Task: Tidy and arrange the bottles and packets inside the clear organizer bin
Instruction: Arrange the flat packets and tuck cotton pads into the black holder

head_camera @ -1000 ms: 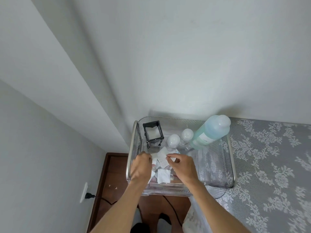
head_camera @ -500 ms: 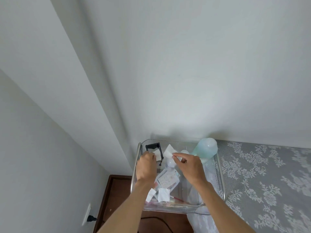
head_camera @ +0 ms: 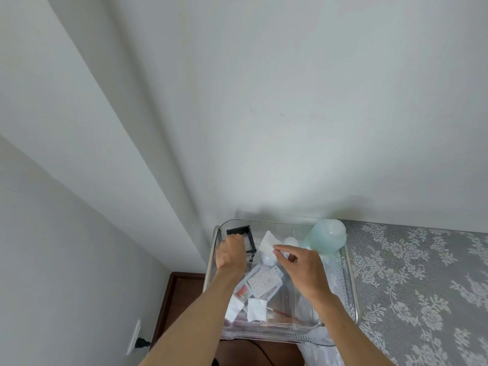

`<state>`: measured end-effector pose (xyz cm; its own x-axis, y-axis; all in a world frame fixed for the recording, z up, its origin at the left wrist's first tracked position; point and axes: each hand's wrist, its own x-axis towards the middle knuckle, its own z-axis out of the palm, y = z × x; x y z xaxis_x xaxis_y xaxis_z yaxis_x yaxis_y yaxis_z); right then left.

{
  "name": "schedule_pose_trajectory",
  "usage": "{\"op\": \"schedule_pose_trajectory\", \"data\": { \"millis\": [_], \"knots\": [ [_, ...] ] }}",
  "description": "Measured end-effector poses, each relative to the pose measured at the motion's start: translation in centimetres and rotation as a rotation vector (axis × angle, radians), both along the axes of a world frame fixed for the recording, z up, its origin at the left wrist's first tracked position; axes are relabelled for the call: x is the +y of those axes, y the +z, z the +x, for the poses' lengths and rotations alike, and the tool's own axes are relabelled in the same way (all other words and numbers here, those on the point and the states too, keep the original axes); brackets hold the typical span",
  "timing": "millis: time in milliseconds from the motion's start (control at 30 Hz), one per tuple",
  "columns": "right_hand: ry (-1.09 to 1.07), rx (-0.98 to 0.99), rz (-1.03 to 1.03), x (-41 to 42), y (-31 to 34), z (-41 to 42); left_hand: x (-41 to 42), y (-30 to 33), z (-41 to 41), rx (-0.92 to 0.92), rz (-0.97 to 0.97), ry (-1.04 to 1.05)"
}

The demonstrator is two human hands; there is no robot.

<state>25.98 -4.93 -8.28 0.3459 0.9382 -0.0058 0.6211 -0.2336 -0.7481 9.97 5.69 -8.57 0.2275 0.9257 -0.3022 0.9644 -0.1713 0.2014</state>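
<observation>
- Both hands have moved from the near packets to the far end of the bin [head_camera: 352, 291] since a second ago.
- Nearest, two white packets [head_camera: 256, 309] lie flat on the bin floor, with a dotted card [head_camera: 264, 282] just behind them.
- Right hand [head_camera: 303, 268] pinches a white packet [head_camera: 268, 241] between its fingers [head_camera: 280, 249], above a small bottle [head_camera: 268, 258].
- Left hand [head_camera: 230, 250] reaches into a black holder [head_camera: 245, 237]; its fingers are hidden, so I cannot tell their grip.
- Farthest, a big blue bottle [head_camera: 327, 240] leans in the right corner.
- Bin sits on a lace-covered desk [head_camera: 422, 286].
</observation>
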Motion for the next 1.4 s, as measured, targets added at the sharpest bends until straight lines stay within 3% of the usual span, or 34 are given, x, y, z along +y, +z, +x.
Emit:
{"op": "schedule_pose_trajectory", "data": {
  "millis": [67, 167, 267, 400, 900, 1000, 1100, 1267, 1400],
  "knots": [
    [0.02, -0.013, -0.014, 0.6, 0.1, 0.1, -0.2, 0.4, -0.3, -0.061, 0.026, -0.046],
    [0.066, -0.047, -0.043, 1.9, 0.4, 0.0, -1.1, 1.3, -2.1, -0.289, 0.254, -0.158],
    [0.147, -0.083, -0.062, 3.6, 0.9, -0.8, -2.3, 1.6, -4.6, -0.396, 0.444, -0.062],
    [0.259, -0.137, -0.075, 5.9, 1.1, -2.5, -4.1, 1.2, -7.6, -0.354, 0.339, 0.086],
    [0.432, -0.309, -0.472, 10.8, -0.5, -5.2, -5.3, -0.8, -9.1, -0.404, 0.246, 0.119],
    [0.429, -0.262, -0.426, 9.9, 0.0, -4.6, -5.5, -0.7, -9.3, -0.412, 0.263, 0.112],
    [0.356, -0.182, -0.251, 7.3, 0.8, -3.6, -5.5, -0.3, -9.2, -0.413, 0.278, 0.084],
    [0.235, -0.026, -0.17, 0.4, -0.3, -2.0, -6.9, -0.3, -8.9, -0.331, 0.499, -0.058],
    [0.172, 0.026, -0.275, -4.2, -3.0, -1.5, -10.4, -2.4, -8.7, -0.35, 0.5, -0.44]
  ]
}}
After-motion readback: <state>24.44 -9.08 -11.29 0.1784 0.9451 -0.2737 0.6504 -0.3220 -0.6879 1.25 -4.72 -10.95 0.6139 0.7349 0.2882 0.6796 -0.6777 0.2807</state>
